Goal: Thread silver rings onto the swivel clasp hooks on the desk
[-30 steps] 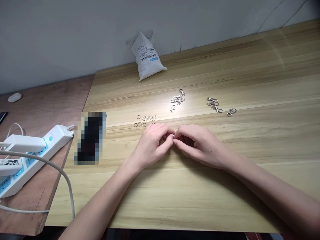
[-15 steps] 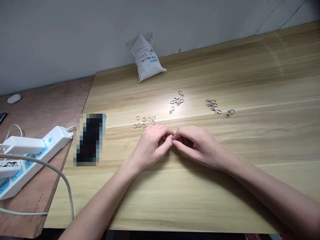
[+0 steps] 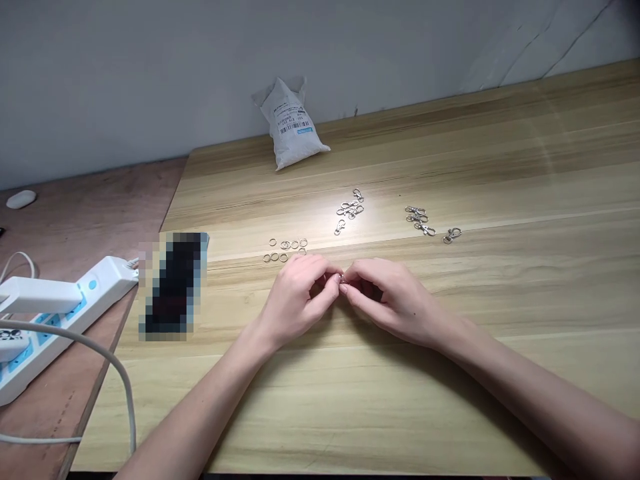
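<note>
My left hand (image 3: 296, 300) and my right hand (image 3: 388, 298) meet fingertip to fingertip over the light wooden table (image 3: 380, 393). Both pinch a small metal piece (image 3: 342, 280) between them; it is too small to name surely. Just behind my left hand lie several small metal rings (image 3: 285, 249). Farther back sits a heap of silver lobster clasps (image 3: 349, 210). A second group of clasps (image 3: 418, 218) lies to the right, with one lone clasp (image 3: 451, 235) beside it.
A white plastic bag (image 3: 291, 123) with a label leans near the wall. A blurred dark object (image 3: 173, 285) lies at the table's left edge. A white power strip (image 3: 55, 313) with plugs and a cable rests on the reddish board at the left.
My hands stay pinched together on the small piece. The whole view has shifted slightly, so everything sits a little lower and to the left.
</note>
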The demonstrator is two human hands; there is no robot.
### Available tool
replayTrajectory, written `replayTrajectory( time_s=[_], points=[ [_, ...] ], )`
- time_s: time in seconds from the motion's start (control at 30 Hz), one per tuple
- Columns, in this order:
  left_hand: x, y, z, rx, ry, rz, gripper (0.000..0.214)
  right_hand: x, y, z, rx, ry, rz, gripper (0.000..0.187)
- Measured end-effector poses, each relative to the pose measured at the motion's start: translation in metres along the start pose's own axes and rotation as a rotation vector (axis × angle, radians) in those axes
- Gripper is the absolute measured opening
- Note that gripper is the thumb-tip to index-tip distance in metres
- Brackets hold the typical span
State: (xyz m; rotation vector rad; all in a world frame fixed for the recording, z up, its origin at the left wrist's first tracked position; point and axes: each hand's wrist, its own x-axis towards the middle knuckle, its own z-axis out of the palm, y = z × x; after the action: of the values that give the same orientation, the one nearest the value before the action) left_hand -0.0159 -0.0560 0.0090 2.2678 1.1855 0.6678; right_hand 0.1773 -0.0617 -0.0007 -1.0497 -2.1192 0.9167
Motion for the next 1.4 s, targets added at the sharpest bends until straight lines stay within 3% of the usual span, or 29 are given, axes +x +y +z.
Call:
replayTrajectory(
  time_s=[0.23, 0.5, 0.9, 1.4],
  points=[
    [-0.0002, 0.0014, -0.0008, 0.002, 0.068, 0.021, 0.013, 0.0002, -0.0007, 0.0016, 0.062, 0.027, 0.078, 0.019],
    [-0.0015, 0.0022, -0.0002, -0.004, 0.121, 0.041, 0.009, 0.0005, 0.0013, 0.0037, 0.033, 0.046, 0.074, 0.016],
    [0.0010, 0.0038, -0.0004, -0.010, 0.153, 0.021, 0.010, 0.0012, -0.0017, 0.0028, 0.095, 0.128, 0.069, 0.015],
    [0.0013, 0.0036, -0.0020, 0.030, 0.158, 0.006, 0.009, 0.0035, -0.0031, -0.0004, 0.244, 0.149, 0.174, 0.015]
  ],
)
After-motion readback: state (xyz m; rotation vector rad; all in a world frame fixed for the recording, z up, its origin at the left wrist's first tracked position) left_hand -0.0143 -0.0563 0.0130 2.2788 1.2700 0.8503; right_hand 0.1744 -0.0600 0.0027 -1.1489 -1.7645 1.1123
